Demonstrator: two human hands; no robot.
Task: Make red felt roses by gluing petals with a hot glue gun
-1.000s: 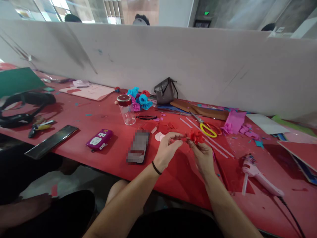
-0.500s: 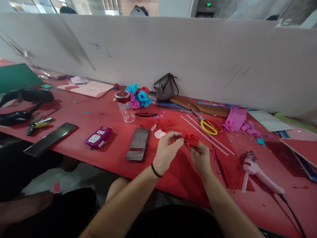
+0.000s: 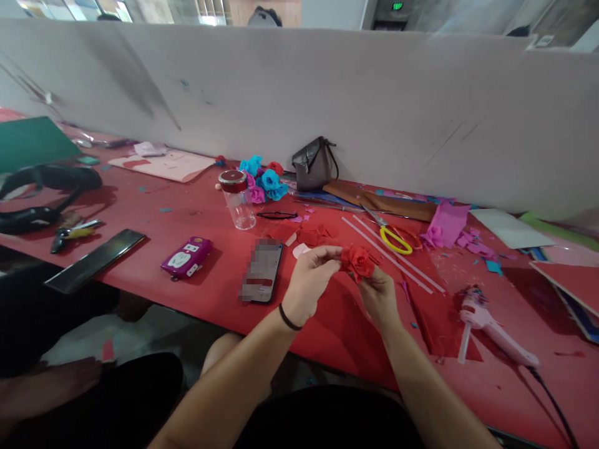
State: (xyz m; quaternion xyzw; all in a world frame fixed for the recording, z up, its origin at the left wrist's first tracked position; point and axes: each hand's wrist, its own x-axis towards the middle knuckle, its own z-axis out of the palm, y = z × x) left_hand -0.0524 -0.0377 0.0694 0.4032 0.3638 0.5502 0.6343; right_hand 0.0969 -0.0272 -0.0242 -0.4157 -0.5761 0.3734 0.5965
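Observation:
A small red paper flower (image 3: 359, 261) is held between both hands above the red table (image 3: 196, 212). My right hand (image 3: 381, 298) grips it from below, fingers closed round its base. My left hand (image 3: 309, 282), with a black band on the wrist, pinches the flower's left edge with thumb and fingertips. Loose red paper scraps (image 3: 312, 235) lie on the table just behind the hands.
A phone (image 3: 260, 271) and a purple case (image 3: 186, 256) lie left of my hands. A clear jar (image 3: 238, 200), blue and pink paper flowers (image 3: 264, 182), a small bag (image 3: 311, 167), yellow scissors (image 3: 392, 237), white sticks (image 3: 395, 259) and a pink glue gun (image 3: 491, 330) surround them. Another person sits at lower left (image 3: 56, 380).
My hands have closed in on the red flower and lifted it slightly; the left fingers now pinch its edge more tightly. The view has shifted a little.

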